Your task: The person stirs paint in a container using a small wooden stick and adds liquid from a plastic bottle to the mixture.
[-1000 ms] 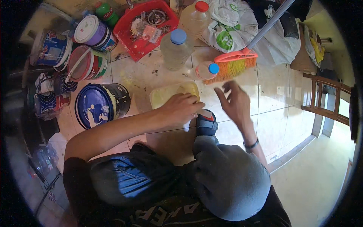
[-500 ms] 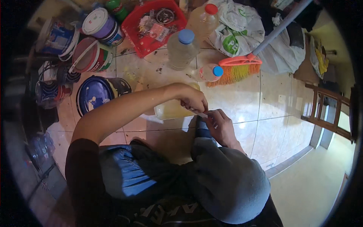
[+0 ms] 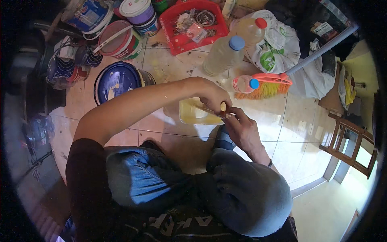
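My left hand reaches across with its fingers bent in a pinch. Its fingertips meet those of my right hand, which is also closed. Between them is a thin, slim stick-like piece, pale and brownish; its kind is too small and covered to tell. Just below and beside the hands, a shallow yellowish translucent tray rests on the tiled floor, partly hidden by my left hand and wrist. Inside the tray shows a whitish patch I cannot make out.
A blue-lidded bucket stands left, with paint pails behind. A red dustpan holds litter. Beyond my hands are a large blue-capped bottle, a small blue-capped bottle, an orange broom and plastic bags.
My view has shifted, so the surroundings sit farther right. My hands stay together, and more of the tray and the slim piece shows beside them.
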Available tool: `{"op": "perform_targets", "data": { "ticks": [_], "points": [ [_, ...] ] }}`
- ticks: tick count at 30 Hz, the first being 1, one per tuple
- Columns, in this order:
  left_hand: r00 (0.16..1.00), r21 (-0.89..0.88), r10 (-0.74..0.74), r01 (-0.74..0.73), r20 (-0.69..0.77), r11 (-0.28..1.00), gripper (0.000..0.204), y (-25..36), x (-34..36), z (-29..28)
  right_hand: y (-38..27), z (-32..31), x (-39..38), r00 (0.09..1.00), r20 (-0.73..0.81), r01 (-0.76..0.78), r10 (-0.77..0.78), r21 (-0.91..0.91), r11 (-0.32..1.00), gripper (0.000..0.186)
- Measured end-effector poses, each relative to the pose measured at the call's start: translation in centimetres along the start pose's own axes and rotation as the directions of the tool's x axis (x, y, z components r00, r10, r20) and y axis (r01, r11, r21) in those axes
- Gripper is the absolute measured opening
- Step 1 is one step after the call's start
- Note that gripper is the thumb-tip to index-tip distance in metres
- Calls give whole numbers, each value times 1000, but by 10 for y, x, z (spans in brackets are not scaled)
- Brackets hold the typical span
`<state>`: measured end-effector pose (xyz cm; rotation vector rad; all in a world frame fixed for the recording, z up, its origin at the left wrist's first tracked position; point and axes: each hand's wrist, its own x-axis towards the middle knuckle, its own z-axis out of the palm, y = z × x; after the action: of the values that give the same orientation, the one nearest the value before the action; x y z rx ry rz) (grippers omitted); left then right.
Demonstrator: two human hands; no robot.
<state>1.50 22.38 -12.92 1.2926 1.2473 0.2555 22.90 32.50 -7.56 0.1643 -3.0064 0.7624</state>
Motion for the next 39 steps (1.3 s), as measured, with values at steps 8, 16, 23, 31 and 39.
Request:
{"op": "perform_targets", "data": {
  "ticks": [8, 16, 23, 31, 39],
  "points": [
    [948, 154, 133, -91, -290, 984, 39, -3, -50, 1, -12, -13, -7, 997, -63, -32, 36, 61, 998, 27],
    [777, -213, 0, -172, -629, 962, 41, -32, -128, 30, 7, 5, -35, 947, 57, -322, 317, 135, 937, 29],
    [722, -192, -78, -77, -687, 978, 40, -37, -152, 38, 12, 28, -33, 930, 127, -337, 344, -74, 939, 27],
    [764, -179, -90, -33, -639, 983, 40, -25, -156, 41, 3, -1, -24, 930, -56, -362, 364, 42, 931, 24],
    [797, -128, -54, -30, -602, 991, 40, -25, -151, 47, 15, 34, -30, 950, -32, -308, 309, 42, 951, 23]
  ]
}}
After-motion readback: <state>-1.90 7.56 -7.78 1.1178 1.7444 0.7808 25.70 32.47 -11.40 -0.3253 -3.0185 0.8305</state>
